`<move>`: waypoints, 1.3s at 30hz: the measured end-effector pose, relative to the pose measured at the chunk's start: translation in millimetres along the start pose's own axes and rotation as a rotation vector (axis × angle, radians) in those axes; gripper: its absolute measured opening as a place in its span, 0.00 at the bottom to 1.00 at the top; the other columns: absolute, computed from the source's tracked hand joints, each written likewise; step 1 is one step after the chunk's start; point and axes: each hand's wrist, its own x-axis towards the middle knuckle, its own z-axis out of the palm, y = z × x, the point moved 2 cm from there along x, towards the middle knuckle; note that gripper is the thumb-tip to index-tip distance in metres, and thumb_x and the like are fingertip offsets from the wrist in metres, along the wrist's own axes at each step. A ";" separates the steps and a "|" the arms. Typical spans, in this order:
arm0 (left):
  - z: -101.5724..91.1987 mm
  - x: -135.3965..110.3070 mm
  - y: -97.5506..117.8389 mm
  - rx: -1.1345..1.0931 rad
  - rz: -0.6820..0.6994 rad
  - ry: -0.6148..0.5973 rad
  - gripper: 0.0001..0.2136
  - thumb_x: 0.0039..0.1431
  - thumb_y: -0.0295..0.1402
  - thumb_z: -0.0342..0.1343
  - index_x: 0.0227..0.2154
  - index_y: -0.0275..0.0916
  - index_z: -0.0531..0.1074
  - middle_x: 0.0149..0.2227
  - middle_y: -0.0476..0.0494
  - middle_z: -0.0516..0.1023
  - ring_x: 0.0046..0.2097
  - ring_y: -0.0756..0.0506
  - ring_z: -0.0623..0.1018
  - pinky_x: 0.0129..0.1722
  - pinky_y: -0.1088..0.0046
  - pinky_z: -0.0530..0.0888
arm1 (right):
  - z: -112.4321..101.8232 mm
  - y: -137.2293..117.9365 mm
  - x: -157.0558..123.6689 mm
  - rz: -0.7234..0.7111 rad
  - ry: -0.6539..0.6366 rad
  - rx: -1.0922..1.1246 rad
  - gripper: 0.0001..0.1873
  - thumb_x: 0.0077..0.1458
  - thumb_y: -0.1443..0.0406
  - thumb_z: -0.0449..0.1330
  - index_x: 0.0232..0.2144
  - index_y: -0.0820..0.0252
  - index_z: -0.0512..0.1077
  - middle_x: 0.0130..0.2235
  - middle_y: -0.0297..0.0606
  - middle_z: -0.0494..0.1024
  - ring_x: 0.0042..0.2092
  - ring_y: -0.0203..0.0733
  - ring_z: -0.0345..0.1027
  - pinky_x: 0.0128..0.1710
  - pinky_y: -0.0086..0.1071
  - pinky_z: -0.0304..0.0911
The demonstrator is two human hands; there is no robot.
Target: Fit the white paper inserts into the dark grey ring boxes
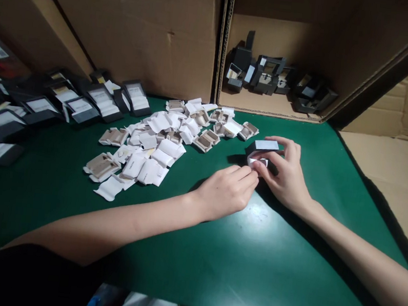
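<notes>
Inside carton point(305, 41), black boxes point(242, 58); right fingers point(275, 158) clamped on dark box point(265, 146), left fingers point(246, 177) unclear.

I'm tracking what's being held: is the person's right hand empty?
No, the right hand holds a small dark box, with the left hand close beside it.

Card inserts point(162, 159) lie on the table point(285, 280) between boxes point(79, 105), left, and a held box point(266, 145), right.
</notes>
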 end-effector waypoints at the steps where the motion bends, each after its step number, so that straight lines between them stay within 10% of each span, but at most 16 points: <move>1: -0.3 0.2 1.1 0.007 0.010 -0.008 0.12 0.66 0.22 0.41 0.41 0.28 0.71 0.40 0.35 0.75 0.46 0.43 0.74 0.41 0.68 0.73 | 0.7 0.4 -0.2 0.006 0.004 0.005 0.06 0.58 0.63 0.57 0.32 0.59 0.73 0.50 0.48 0.65 0.54 0.53 0.57 0.47 0.46 0.65; 39: 2.5 -0.5 3.4 -0.077 0.024 -0.031 0.13 0.66 0.25 0.42 0.44 0.27 0.71 0.44 0.35 0.74 0.49 0.42 0.71 0.45 0.65 0.71 | 2.8 0.4 0.9 0.149 -0.029 0.038 0.08 0.56 0.63 0.58 0.26 0.58 0.69 0.36 0.41 0.72 0.37 0.45 0.69 0.35 0.40 0.65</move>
